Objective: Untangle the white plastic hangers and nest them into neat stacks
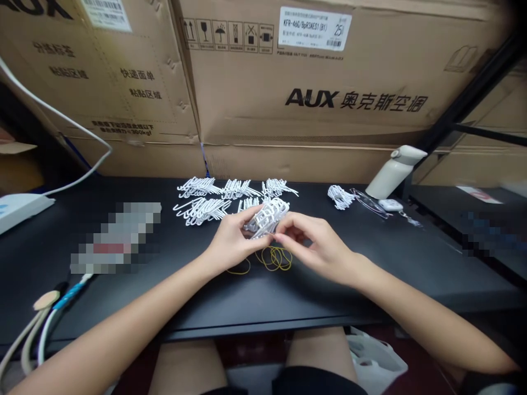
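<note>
My left hand (pixel 235 237) is closed around a bundle of white hooks (pixel 269 215), holding it above the desk. My right hand (pixel 315 241) is at the bundle's right side, thumb and forefinger pinched on what looks like a thin rubber band at its lower edge. Yellow rubber bands (pixel 276 259) lie on the desk just below both hands. Behind them are piles of white hooks (pixel 203 211), set out in two rows, with one pile partly hidden by my left hand. A separate bunch of white hooks (pixel 341 196) lies off to the right.
A black desk (pixel 263 307) bears everything. Large cardboard boxes (pixel 329 71) stand along its back. At the right are a cream bottle (pixel 393 173), glasses (pixel 373 203) and a small white case (pixel 390 205). A blurred-out device (pixel 119 233) with a cable lies left.
</note>
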Demonstrator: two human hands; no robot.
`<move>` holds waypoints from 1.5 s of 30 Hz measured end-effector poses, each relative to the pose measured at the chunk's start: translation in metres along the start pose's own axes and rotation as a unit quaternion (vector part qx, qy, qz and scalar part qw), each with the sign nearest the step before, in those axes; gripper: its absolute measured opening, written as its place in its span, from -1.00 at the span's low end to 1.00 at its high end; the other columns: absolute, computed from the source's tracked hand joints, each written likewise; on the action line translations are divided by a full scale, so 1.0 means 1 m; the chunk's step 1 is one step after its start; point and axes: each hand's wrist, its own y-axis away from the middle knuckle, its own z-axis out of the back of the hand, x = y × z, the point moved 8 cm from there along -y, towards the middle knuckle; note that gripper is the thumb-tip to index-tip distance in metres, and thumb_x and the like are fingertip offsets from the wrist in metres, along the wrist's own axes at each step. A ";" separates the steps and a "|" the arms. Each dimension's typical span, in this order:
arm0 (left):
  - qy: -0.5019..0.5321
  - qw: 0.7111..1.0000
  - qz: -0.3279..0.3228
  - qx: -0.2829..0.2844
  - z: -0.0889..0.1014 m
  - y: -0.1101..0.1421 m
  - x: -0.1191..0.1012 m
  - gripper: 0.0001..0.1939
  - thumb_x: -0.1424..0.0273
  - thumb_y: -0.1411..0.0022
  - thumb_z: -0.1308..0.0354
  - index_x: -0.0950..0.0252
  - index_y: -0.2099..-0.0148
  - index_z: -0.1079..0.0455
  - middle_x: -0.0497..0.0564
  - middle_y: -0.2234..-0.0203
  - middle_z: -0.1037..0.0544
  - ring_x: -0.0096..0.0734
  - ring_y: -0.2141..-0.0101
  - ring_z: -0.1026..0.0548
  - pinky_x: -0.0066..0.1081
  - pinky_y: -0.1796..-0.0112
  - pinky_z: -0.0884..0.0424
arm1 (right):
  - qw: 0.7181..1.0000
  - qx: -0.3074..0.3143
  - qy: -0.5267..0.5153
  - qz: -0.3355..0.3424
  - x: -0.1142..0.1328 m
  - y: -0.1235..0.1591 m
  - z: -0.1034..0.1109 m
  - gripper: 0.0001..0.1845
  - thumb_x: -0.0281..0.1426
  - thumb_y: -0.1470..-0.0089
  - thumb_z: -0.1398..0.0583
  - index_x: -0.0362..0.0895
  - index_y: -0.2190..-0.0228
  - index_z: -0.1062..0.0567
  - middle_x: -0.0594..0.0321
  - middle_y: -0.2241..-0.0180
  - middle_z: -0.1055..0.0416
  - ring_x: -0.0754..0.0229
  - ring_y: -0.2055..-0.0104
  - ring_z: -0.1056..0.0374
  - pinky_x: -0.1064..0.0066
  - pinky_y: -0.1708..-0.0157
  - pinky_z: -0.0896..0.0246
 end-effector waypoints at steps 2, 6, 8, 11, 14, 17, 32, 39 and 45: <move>-0.074 0.997 -0.020 -0.021 0.005 0.000 -0.001 -0.41 0.33 -0.03 -0.23 0.38 -0.14 -0.33 0.00 0.34 -0.53 -0.45 0.44 -0.41 -0.46 0.38 -0.38 | 0.998 0.023 -0.021 -0.047 -0.005 0.000 -0.001 -0.89 -0.35 -0.16 -0.13 -0.13 0.36 -0.40 0.32 0.50 -0.28 0.36 0.55 -0.12 0.51 0.56 -0.09; -0.177 0.982 -0.058 -0.024 0.004 -0.001 -0.006 -0.37 0.29 -0.05 -0.22 0.40 -0.16 -0.32 0.01 0.33 -0.57 -0.43 0.44 -0.43 -0.45 0.34 -0.39 | 0.994 0.035 -0.046 -0.095 -0.010 0.000 0.001 -0.87 -0.32 -0.08 -0.20 -0.14 0.36 -0.42 0.37 0.56 -0.25 0.40 0.62 -0.06 0.53 0.62 0.00; -0.203 0.976 -0.073 -0.018 0.002 -0.001 -0.006 -0.39 0.30 -0.07 -0.21 0.37 -0.18 -0.30 0.01 0.30 -0.58 -0.43 0.43 -0.46 -0.45 0.31 -0.39 | 0.992 0.032 -0.055 -0.105 -0.013 -0.001 0.006 -0.87 -0.32 -0.06 -0.21 -0.15 0.38 -0.43 0.38 0.59 -0.25 0.41 0.63 -0.04 0.53 0.64 0.04; -0.213 0.972 -0.098 0.017 -0.004 -0.001 -0.004 -0.39 0.36 -0.09 -0.19 0.34 -0.20 -0.27 0.05 0.22 -0.59 -0.39 0.39 -0.51 -0.41 0.27 -0.42 | 0.986 0.065 -0.100 -0.120 -0.023 -0.002 0.010 -0.82 -0.30 -0.01 -0.25 -0.17 0.47 -0.47 0.35 0.61 -0.27 0.40 0.62 -0.08 0.53 0.64 0.05; -0.200 0.965 -0.160 0.049 -0.008 0.003 -0.010 -0.38 0.39 -0.08 -0.20 0.30 -0.22 -0.25 0.15 0.02 -0.51 -0.23 0.16 -0.52 -0.29 0.11 -0.41 | 0.952 0.037 -0.242 -0.183 -0.046 -0.005 0.017 -0.77 -0.25 0.02 -0.27 -0.18 0.48 -0.46 0.38 0.63 -0.26 0.44 0.69 -0.04 0.53 0.70 0.06; -0.181 0.968 -0.174 0.018 -0.001 0.003 -0.016 -0.43 0.40 -0.05 -0.23 0.32 -0.16 -0.32 0.17 -0.04 -0.46 -0.16 0.04 -0.47 -0.25 0.03 -0.37 | 0.882 -0.057 -0.398 -0.246 -0.074 -0.006 0.018 -0.78 -0.28 0.01 -0.27 -0.17 0.45 -0.41 0.44 0.59 -0.26 0.53 0.75 0.15 0.55 0.73 0.11; 0.201 0.971 0.132 -0.005 -0.001 -0.002 0.018 -0.68 0.40 0.13 -0.33 0.35 0.26 -0.42 -0.02 0.43 -0.51 -0.42 0.39 -0.45 -0.29 0.24 -0.47 | 0.821 -0.051 -0.482 -0.300 -0.089 -0.001 -0.015 -0.74 -0.29 0.10 -0.32 -0.18 0.43 -0.40 0.33 0.44 -0.38 0.47 0.61 -0.15 0.58 0.66 -0.05; 0.365 0.908 0.206 0.025 -0.008 0.001 0.021 -0.88 0.41 0.06 -0.16 0.37 0.42 -0.38 0.01 0.47 -0.43 -0.60 0.58 -0.23 -0.48 0.57 -0.32 | 0.904 -0.104 -0.351 -0.219 -0.083 -0.005 -0.005 -0.73 -0.24 0.09 -0.32 -0.18 0.44 -0.45 0.30 0.47 -0.39 0.40 0.57 -0.25 0.53 0.62 -0.19; 0.376 0.895 0.224 0.088 -0.016 0.006 0.022 -0.85 0.35 -0.02 -0.20 0.37 0.44 -0.43 -0.09 0.65 -0.27 -0.63 0.64 -0.10 -0.52 0.60 -0.26 | 0.923 -0.040 -0.324 -0.205 -0.080 -0.004 -0.023 -0.72 -0.19 0.02 -0.26 -0.17 0.48 -0.45 0.35 0.61 -0.32 0.36 0.60 -0.25 0.50 0.62 -0.21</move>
